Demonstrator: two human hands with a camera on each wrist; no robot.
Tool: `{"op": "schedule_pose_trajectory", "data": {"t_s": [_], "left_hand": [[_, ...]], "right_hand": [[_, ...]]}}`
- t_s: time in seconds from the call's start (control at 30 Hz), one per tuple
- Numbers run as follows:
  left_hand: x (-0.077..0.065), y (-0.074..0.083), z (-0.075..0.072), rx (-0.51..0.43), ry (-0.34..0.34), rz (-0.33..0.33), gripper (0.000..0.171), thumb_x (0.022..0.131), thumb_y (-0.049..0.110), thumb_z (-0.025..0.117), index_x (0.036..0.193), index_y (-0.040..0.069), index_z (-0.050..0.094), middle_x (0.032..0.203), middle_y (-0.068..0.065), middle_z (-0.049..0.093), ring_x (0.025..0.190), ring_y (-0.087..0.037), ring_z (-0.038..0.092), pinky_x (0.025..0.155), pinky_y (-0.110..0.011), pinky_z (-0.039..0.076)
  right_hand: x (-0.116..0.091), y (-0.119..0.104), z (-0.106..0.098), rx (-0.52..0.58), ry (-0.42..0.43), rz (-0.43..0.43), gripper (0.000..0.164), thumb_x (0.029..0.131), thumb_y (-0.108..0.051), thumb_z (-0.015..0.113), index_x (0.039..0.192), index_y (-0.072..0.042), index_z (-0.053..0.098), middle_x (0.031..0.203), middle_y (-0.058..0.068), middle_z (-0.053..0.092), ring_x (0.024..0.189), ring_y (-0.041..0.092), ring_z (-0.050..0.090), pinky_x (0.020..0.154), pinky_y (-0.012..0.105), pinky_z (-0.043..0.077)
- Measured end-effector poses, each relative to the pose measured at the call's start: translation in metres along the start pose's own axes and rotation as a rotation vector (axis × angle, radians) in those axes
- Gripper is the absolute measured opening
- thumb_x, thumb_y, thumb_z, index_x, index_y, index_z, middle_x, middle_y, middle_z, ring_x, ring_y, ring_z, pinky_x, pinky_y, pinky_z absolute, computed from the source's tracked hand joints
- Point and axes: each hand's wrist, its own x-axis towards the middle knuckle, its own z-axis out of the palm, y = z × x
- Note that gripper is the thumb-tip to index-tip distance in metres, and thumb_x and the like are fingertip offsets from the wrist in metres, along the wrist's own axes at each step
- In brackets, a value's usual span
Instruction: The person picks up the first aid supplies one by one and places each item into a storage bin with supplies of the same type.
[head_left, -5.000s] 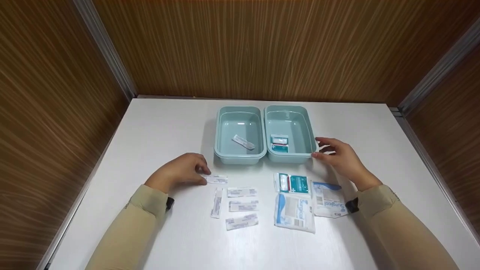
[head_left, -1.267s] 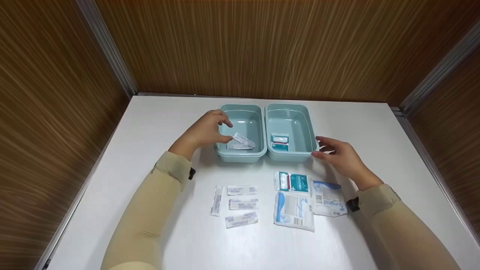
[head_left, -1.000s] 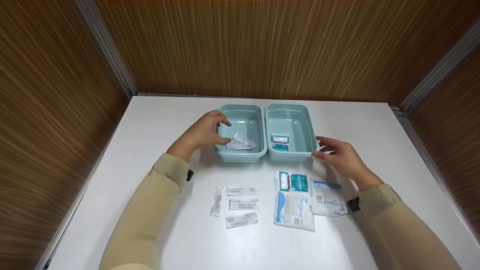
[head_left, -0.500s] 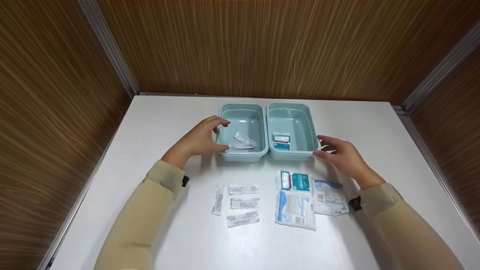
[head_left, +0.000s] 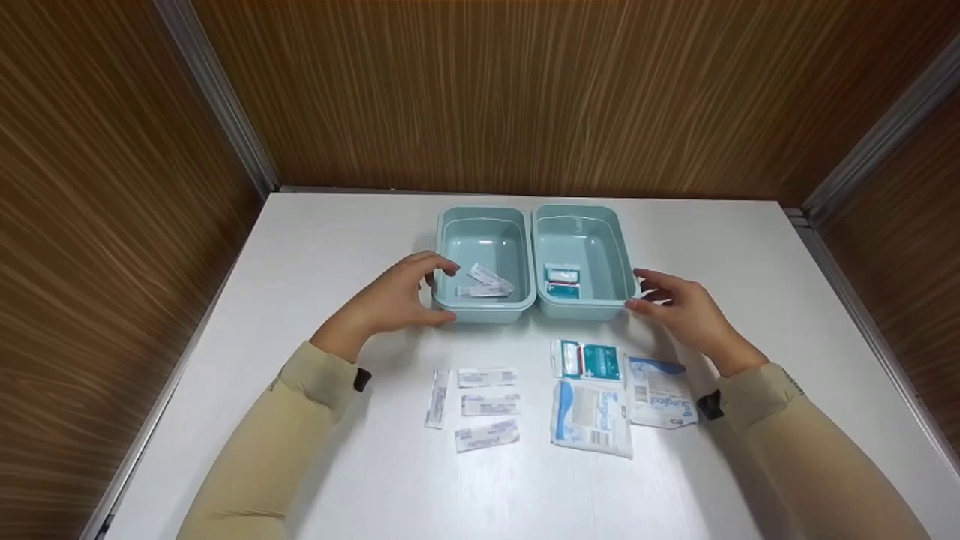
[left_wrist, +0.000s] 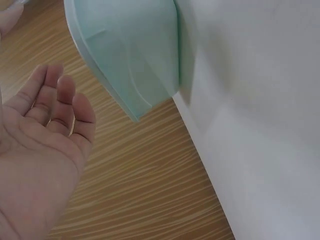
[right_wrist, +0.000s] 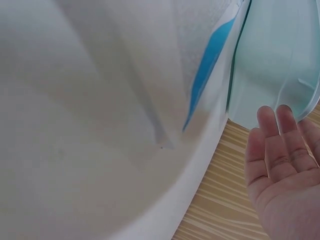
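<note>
My left hand [head_left: 390,296] hovers at the front left corner of the left green bin [head_left: 484,313], its fingers loosely bent and holding nothing; the left wrist view shows the palm apart from the bin wall. Two white bandage packets [head_left: 487,277] lie crossed inside that bin. My right hand [head_left: 682,311] rests its fingertips against the front right corner of the right green bin [head_left: 581,309], fingers relaxed. Inside the right bin is a teal-and-white packet [head_left: 562,281]. Several more bandage packets [head_left: 490,405] lie on the table [head_left: 360,465] in front of the left bin.
In front of the right bin lie a teal-and-white packet [head_left: 589,361] and two white-and-blue packs marked Surgical, a nearer pack [head_left: 592,418] and a right-hand pack [head_left: 661,392]. Wood-grain panels [head_left: 525,97] surround the table on the back and sides.
My left hand took a bandage packet from the table, and it now lies in the left bin. Since then the empty hand has drawn back toward the front left. The right hand stays put.
</note>
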Motion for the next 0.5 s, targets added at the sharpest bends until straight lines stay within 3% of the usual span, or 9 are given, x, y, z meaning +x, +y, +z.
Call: {"op": "schedule_pose_trajectory", "data": {"t_s": [0.23, 0.5], "left_hand": [[-0.019, 0.001, 0.006, -0.039, -0.037, 0.016, 0.077, 0.088, 0.024, 0.099, 0.156, 0.018, 0.062, 0.155, -0.007, 0.063, 0.133, -0.032, 0.057, 0.118, -0.063, 0.052], [-0.039, -0.008, 0.018, -0.041, -0.05, -0.008, 0.087, 0.087, 0.027, 0.101, 0.161, 0.015, 0.058, 0.155, -0.004, 0.062, 0.133, -0.036, 0.058, 0.112, -0.062, 0.054]], "right_hand": [[0.001, -0.001, 0.002, 0.013, -0.007, 0.025, 0.094, 0.101, -0.059, 0.081, 0.177, -0.024, 0.04, 0.163, 0.016, 0.06, 0.143, 0.04, 0.062, 0.127, 0.061, 0.051], [0.006, -0.004, 0.003, 0.008, -0.027, 0.009, 0.093, 0.102, -0.058, 0.081, 0.177, -0.022, 0.039, 0.164, 0.018, 0.058, 0.145, 0.042, 0.06, 0.127, 0.064, 0.05]]}}
